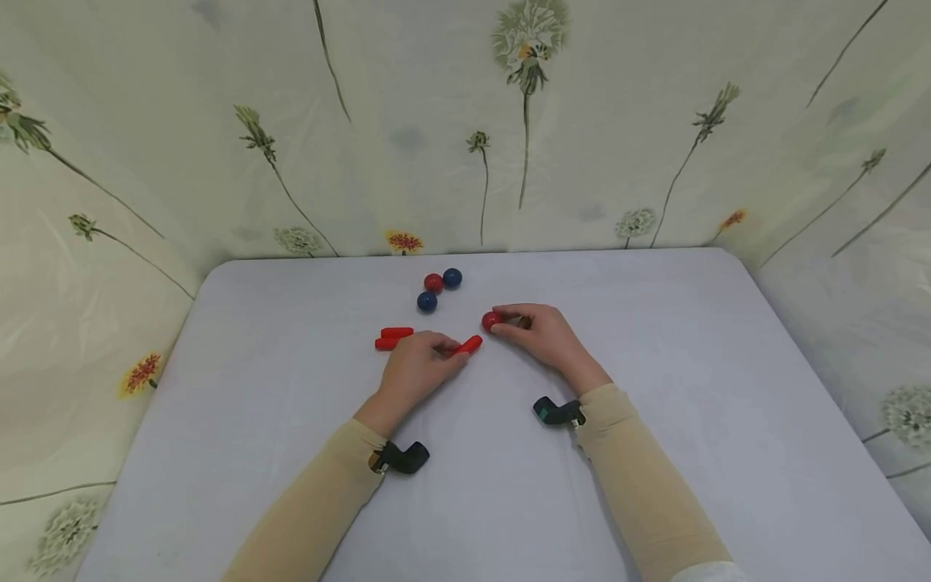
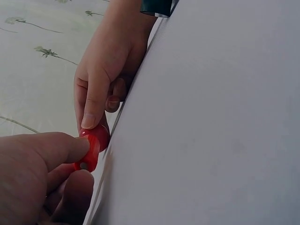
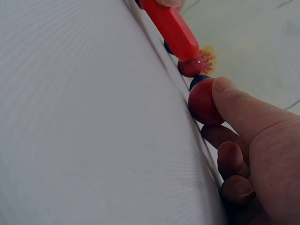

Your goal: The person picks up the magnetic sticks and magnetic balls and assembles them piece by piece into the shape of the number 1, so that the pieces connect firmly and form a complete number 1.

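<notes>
My left hand pinches a short red rod between thumb and fingers. In the left wrist view the rod's near end shows a grey round spot. To the right of it my right hand holds a red ball between thumb and fingertips. The rod's free end points toward that ball, close in front of it in the head view. Seen from the right wrist, the ball sits under the thumb, while the other fingers curl below.
Two more red rods lie side by side just left of my left hand, partly covered by it. Farther back are another red ball and two blue balls. A flowered cloth hangs behind the white table.
</notes>
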Available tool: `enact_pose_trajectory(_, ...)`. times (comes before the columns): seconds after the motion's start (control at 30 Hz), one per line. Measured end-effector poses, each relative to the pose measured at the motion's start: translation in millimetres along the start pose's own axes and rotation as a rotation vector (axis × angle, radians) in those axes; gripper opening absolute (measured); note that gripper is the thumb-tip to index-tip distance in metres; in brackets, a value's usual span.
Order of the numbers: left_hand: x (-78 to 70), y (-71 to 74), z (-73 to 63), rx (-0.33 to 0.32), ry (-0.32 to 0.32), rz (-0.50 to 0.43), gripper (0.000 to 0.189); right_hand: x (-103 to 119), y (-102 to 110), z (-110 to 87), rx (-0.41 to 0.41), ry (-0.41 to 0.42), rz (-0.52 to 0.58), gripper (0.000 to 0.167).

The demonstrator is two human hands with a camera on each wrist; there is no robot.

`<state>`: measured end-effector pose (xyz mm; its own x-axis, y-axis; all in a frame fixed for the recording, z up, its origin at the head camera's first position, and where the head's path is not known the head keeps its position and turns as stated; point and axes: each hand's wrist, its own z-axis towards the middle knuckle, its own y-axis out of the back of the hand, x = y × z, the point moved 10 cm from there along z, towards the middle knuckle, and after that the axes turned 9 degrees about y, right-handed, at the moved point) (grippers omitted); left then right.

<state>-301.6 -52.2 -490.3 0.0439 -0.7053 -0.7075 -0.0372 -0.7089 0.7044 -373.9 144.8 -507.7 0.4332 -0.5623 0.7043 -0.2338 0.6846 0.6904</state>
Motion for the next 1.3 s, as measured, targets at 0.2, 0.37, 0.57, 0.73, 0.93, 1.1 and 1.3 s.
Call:
enact_pose_trajectory(0.2,-3.3,-4.7,3.1,0.006,0.01,0.005,0.028,2.1,1.3,0.2,-0.002,0.004,-0.002,0.049)
enact_pose_trajectory(0.37,-2.0,-8.1,6.4,-0.001,0.026,0.027,0.028,0.2,0.1,0.8,-0.003,-0.001,0.012,0.047)
enact_pose_trajectory(0.57,-1.4,-9.4,9.1,-0.012,0.04,0.035,0.027,1.8,0.1,2.4,-0.006,0.007,0.02,0.046)
enact_pose_trajectory(0.73,-3.7,-9.2,10.1,-0.02,0.043,0.034,0.027,3.3,0.9,3.1,-0.011,0.012,0.014,0.045)
enact_pose_trajectory(0.93,-6.0,-9.2,10.4,-0.028,0.046,0.039,0.026,2.6,0.4,2.2,-0.008,0.007,0.017,0.044)
enact_pose_trajectory(1.1,-6.5,-10.4,11.1,-0.033,0.045,0.034,0.027,2.5,0.3,1.9,-0.005,0.009,0.013,0.044)
enact_pose_trajectory(1.3,-5.9,-11.1,11.9,-0.038,0.043,0.023,0.026,3.1,0.4,1.7,-0.005,0.01,0.004,0.045)
